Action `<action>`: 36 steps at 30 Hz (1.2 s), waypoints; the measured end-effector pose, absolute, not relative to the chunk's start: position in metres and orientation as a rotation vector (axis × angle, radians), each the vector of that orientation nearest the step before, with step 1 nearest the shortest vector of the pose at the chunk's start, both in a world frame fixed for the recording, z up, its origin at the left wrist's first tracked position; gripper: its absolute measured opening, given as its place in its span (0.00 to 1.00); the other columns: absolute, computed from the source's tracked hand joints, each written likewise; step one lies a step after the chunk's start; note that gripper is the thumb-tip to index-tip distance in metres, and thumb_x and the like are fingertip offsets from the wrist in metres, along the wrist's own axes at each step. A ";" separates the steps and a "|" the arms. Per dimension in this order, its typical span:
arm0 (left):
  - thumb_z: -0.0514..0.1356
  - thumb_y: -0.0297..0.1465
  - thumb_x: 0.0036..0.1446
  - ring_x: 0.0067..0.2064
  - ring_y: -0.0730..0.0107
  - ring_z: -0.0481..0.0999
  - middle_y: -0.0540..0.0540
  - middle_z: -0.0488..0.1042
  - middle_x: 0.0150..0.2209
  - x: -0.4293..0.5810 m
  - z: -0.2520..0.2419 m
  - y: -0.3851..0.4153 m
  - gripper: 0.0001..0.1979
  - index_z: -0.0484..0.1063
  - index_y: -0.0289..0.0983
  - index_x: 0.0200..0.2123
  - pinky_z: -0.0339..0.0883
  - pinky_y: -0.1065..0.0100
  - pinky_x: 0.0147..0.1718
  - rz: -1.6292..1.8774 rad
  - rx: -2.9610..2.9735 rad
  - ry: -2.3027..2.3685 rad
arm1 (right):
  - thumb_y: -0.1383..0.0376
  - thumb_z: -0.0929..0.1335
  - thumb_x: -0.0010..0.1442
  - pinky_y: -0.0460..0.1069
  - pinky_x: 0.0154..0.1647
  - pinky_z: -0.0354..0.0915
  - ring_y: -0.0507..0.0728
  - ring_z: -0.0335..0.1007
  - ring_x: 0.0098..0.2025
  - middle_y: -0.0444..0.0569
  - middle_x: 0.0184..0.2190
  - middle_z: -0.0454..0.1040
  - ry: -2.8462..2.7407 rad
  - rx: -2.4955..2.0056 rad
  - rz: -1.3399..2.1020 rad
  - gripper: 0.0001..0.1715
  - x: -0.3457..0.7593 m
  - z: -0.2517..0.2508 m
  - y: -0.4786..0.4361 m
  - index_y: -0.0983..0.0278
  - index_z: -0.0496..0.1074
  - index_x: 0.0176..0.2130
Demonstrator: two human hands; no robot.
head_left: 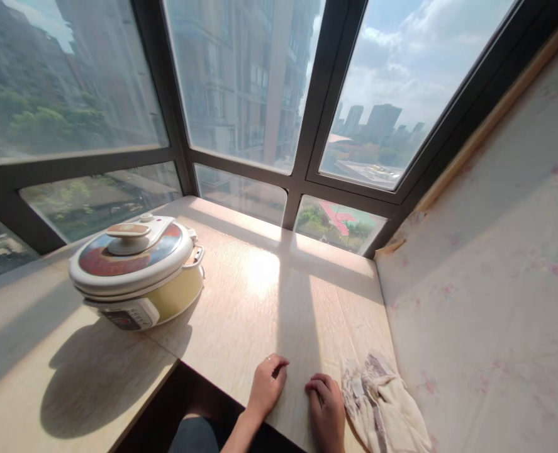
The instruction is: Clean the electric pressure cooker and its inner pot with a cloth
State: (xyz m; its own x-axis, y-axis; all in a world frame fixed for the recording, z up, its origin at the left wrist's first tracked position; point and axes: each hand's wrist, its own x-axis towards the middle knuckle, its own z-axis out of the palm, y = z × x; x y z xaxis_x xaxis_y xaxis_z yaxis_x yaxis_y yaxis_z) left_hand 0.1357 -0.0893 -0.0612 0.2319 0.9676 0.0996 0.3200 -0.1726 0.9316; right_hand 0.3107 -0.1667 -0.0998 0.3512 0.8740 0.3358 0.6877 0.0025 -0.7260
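Note:
My left hand [268, 385] rests at the front edge of the wood-grain counter [241, 302], its fingers curled in and a ring on one of them. To its right, my right hand [326, 408] lies on the same surface, also loosely closed. Nothing shows in either hand, and a short gap separates them. A crumpled cream cloth [387, 402] with greyish-purple patches sits just right of my right hand.
A round electric cooker [175, 296] with a glass lid and side handle stands on the left, casting a shadow. Dark-framed windows [245, 82] rise behind the counter. A floral-papered wall [491, 283] bounds the right. A dark recess [184, 390] cuts into the counter's front.

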 end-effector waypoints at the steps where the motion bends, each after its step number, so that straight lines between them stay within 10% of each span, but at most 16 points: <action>1: 0.54 0.30 0.60 0.38 0.62 0.80 0.43 0.81 0.35 0.136 -0.061 -0.091 0.12 0.78 0.38 0.34 0.73 0.62 0.40 0.966 1.660 1.222 | 0.60 0.66 0.62 0.56 0.45 0.70 0.63 0.76 0.41 0.52 0.37 0.80 -1.392 -1.744 0.268 0.14 0.313 -0.102 -0.167 0.58 0.80 0.30; 16: 0.56 0.20 0.51 0.29 0.63 0.79 0.46 0.78 0.27 0.095 -0.043 -0.117 0.13 0.77 0.41 0.32 0.72 0.64 0.29 1.382 1.839 1.187 | 0.49 0.69 0.44 0.60 0.44 0.75 0.72 0.80 0.45 0.52 0.38 0.84 -1.037 -1.892 0.663 0.19 0.328 -0.079 -0.143 0.56 0.84 0.30; 20: 0.57 0.23 0.58 0.27 0.58 0.77 0.44 0.76 0.25 0.049 0.011 -0.105 0.15 0.76 0.51 0.37 0.72 0.59 0.24 1.822 1.690 1.221 | 0.47 0.71 0.46 0.60 0.47 0.75 0.71 0.79 0.46 0.55 0.39 0.84 -0.968 -1.761 0.703 0.22 0.282 -0.032 -0.103 0.60 0.83 0.32; 27: 0.61 0.27 0.59 0.35 0.66 0.78 0.48 0.77 0.33 -0.061 0.072 -0.052 0.05 0.77 0.39 0.36 0.73 0.64 0.37 2.349 1.299 1.486 | 0.50 0.73 0.52 0.59 0.46 0.74 0.63 0.79 0.41 0.55 0.39 0.81 -1.109 -1.308 0.905 0.22 0.174 0.047 -0.008 0.62 0.77 0.41; 36: 0.59 0.29 0.49 0.34 0.66 0.74 0.48 0.73 0.32 -0.216 0.105 0.060 0.08 0.71 0.37 0.36 0.69 0.65 0.37 2.319 0.463 1.748 | 0.41 0.66 0.62 0.52 0.32 0.72 0.62 0.75 0.45 0.60 0.55 0.70 -1.437 -1.300 1.131 0.41 0.068 0.098 0.100 0.62 0.61 0.63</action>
State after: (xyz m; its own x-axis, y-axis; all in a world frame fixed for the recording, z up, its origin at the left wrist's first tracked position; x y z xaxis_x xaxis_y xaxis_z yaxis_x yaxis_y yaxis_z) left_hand -0.2161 0.0603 0.1051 -0.9309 0.3425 0.1273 0.0279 -0.2806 0.9594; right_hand 0.0677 0.1005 0.0980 -0.0784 0.9966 0.0267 0.2078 0.0425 -0.9772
